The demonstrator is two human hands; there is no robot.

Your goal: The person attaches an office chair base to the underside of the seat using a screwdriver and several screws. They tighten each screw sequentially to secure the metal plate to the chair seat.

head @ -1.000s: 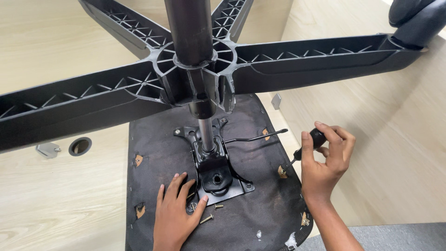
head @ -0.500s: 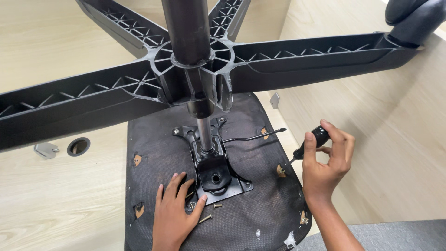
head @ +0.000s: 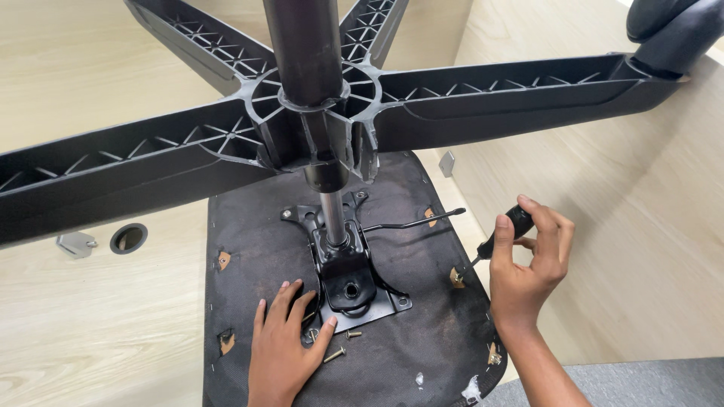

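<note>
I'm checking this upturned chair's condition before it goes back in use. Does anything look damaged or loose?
Yes. The seat underside has torn spots in its black covering showing wood at the edges, and two loose screws lie beside the metal plate near the left hand. The right hand holds a screwdriver at one edge hole.

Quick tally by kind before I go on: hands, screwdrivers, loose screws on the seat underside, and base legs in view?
Hands: 2, left hand, right hand
Screwdriver: 1
Loose screws: 2
Base legs: 4
Total: 9
</note>
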